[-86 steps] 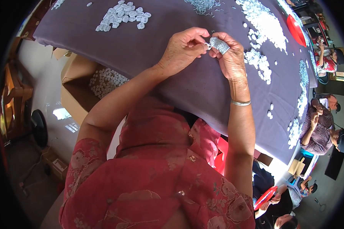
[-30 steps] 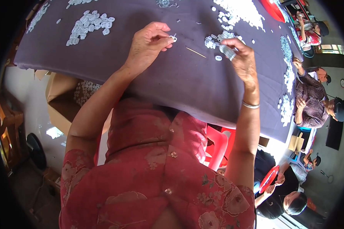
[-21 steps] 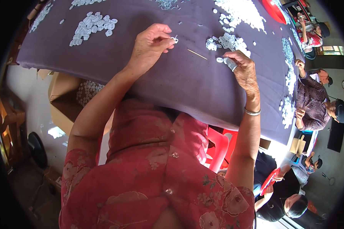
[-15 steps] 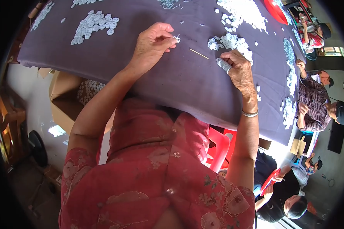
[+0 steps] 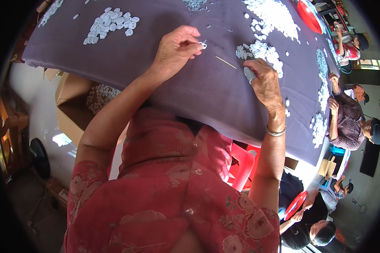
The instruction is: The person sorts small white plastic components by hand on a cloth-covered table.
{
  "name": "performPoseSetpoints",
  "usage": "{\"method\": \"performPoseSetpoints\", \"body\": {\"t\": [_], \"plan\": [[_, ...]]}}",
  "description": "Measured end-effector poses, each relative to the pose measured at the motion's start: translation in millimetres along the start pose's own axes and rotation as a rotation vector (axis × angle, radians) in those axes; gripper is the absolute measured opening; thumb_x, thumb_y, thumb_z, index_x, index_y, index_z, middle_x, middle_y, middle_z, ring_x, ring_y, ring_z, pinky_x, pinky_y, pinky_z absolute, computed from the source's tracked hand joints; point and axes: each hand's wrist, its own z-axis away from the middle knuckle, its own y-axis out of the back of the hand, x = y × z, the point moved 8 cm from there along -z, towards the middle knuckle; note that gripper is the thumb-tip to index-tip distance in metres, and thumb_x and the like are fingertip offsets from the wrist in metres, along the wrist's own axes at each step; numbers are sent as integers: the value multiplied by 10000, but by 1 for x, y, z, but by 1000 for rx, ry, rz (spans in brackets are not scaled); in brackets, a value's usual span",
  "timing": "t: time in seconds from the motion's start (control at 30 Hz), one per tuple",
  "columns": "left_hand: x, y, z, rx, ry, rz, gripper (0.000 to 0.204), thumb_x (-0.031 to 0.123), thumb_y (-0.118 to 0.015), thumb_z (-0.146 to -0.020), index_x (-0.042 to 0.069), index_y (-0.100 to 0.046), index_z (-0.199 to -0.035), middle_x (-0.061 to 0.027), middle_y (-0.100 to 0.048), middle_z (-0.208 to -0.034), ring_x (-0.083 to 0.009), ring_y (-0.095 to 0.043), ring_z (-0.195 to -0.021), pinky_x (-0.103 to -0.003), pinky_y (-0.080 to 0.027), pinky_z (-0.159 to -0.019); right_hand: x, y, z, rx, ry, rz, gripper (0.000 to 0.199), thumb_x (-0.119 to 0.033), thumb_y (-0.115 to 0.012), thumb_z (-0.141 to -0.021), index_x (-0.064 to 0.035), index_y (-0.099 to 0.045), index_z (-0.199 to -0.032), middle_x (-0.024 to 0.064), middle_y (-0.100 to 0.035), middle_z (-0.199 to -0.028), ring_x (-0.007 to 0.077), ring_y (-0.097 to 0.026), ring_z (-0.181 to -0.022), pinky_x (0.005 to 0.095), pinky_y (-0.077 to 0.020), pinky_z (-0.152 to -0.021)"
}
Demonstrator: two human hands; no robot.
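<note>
My left hand (image 5: 177, 49) is raised over the dark cloth-covered table (image 5: 190, 90), thumb and index finger pinched on a small white plastic piece (image 5: 204, 45) with a round hole. Silvery-grey wrapping (image 5: 249, 75) covers the thumb of my right hand (image 5: 267, 84). That hand's fingers are curled in at the near edge of a pile of small white plastic pieces (image 5: 266, 52); anything between them is hidden. A thin wooden stick (image 5: 226, 62) lies between my hands.
White oval pieces (image 5: 109, 25) lie heaped at left, with a larger white heap (image 5: 274, 19) and a red basin (image 5: 309, 17) far right. Small grey-blue pins (image 5: 194, 4) lie at the back. An open carton (image 5: 69, 90) stands below the table edge. Several people sit along the right.
The view has shifted slightly. My right thumb has turned and bent more toward the table, fingers still curled. My left hand keeps its pinch on the white piece.
</note>
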Motion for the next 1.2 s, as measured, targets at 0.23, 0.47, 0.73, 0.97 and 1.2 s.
{"method": "performPoseSetpoints", "body": {"t": [0.23, 0.47, 0.73, 0.97, 1.2], "plan": [[-1, 0, 0, -25, -25, -44, 206, 63, -623, -815, 15, -555, -1003, -64, -612, -830, -111, -613, -721, -232, -496, -619, 16, -5, -1, 92, -247, -333, 112, 65, -602, -779, -11, -620, -858, -36, -579, -743, 27, -504, -655, 179, -416, -604], [-2, -1, 0, -29, -1, -3, 206, 68, -617, -816, 13, -551, -1003, -60, -616, -825, -111, -610, -720, -233, -495, -620, 38, -14, -1, 246, -172, -510, 110, 62, -627, -779, -20, -609, -850, -52, -582, -754, 15, -522, -670, 160, -424, -612], [-1, -1, 0, -28, -22, -36, 191, 64, -618, -817, 24, -549, -992, -52, -607, -805, -105, -606, -714, -234, -496, -620, 22, -7, 7, 234, -197, -165, 146, 64, -635, -758, -12, -620, -882, 13, -654, -820, 57, -605, -770, 196, -484, -711], [-1, -1, 0, -21, -24, -28, 185, 52, -618, -813, 25, -547, -982, -45, -604, -796, -99, -600, -702, -234, -494, -615, 2, 6, 6, 200, 11, 179, 194, 74, -626, -690, -18, -631, -861, 61, -639, -758, 127, -604, -649, 244, -476, -627], [2, -3, 2, -41, -30, -9, 198, 46, -604, -822, 29, -542, -1009, -41, -621, -811, -97, -599, -720, -228, -480, -628, 1, -4, -26, 83, -156, -209, 172, 5, -621, -776, -1, -648, -946, 43, -654, -771, 105, -581, -656, 231, -478, -635]]}}
